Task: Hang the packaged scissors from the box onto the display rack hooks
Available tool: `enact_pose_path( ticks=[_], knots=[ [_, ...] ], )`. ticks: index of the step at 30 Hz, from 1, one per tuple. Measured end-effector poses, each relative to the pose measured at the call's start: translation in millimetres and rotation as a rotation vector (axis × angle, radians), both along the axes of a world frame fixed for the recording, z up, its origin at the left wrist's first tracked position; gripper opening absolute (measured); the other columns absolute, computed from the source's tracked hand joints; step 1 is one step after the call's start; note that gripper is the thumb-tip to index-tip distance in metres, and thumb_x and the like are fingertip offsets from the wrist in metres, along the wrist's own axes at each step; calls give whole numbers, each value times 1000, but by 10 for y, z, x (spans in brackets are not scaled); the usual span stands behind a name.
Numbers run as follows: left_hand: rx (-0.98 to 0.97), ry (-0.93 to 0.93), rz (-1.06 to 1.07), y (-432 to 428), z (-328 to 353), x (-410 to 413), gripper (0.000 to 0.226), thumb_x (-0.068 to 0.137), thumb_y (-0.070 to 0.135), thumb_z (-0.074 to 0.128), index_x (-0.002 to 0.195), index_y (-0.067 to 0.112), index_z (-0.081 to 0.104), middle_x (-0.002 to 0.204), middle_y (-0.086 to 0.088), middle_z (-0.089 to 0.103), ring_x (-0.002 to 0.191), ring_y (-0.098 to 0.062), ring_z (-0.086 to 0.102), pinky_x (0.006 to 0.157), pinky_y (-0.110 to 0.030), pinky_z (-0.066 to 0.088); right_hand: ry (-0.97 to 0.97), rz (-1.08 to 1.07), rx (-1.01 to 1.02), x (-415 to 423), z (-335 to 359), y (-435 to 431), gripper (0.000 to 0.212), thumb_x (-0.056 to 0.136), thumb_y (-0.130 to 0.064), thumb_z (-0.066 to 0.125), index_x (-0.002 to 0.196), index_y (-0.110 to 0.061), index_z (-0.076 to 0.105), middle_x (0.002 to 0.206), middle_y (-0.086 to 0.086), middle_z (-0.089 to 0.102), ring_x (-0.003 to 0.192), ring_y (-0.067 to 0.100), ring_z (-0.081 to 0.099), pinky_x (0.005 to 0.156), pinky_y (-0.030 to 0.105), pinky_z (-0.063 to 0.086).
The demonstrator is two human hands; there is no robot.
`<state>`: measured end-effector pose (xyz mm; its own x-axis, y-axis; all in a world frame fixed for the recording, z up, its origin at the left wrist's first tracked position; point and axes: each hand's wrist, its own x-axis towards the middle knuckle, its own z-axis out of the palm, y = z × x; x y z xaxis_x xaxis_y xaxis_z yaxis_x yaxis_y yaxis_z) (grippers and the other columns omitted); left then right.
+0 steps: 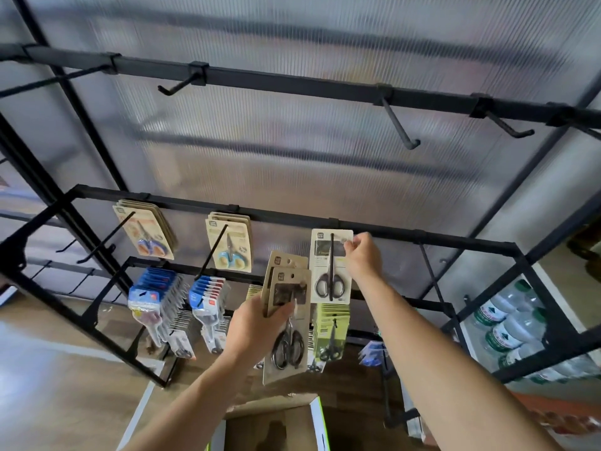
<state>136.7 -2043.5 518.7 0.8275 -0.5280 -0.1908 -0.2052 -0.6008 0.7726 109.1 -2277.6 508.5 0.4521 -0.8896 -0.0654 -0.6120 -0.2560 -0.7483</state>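
pinching the white scissors pack (322,265), already on its hook (332,242), in my right hand (362,255), i clamp two packs (287,323) still to hang at seven o'clock in my left hand (257,330), box (276,424) at six o'clock.

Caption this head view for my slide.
Right hand pinches a white card of black scissors on a black metal rack hook; left hand grips brown scissor cards.
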Motion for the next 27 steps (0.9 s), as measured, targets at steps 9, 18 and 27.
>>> enact_pose_path(
  ticks=[9, 18, 27],
  knots=[
    [-12, -1, -38, 21, 40, -36, 20, 90, 39, 66, 82, 21, 63, 59, 5, 61, 49, -7, 53, 43, -15, 38, 265, 45, -59, -25, 126, -34, 40, 103, -38, 41, 124, -6, 53, 121, 13, 62, 107, 31, 60, 71, 31, 38],
    [-221, 75, 16, 140, 181, -134, 20, 85, 32, 74, 71, 34, 61, 66, 9, 68, 61, -11, 66, 57, -30, 55, 97, 171, -94, -391, 472, 269, 29, 101, -38, 46, 103, -12, 60, 99, 5, 68, 85, 23, 68, 73, 41, 57],
    [-478, 201, -31, 147, 387, -196, 14, 82, 21, 78, 78, 28, 67, 63, 14, 71, 60, 2, 69, 50, -15, 53, -12, 423, 19, -676, 808, 844, 33, 93, -48, 58, 107, -18, 63, 95, 0, 67, 81, 19, 67, 78, 43, 59]
  ],
)
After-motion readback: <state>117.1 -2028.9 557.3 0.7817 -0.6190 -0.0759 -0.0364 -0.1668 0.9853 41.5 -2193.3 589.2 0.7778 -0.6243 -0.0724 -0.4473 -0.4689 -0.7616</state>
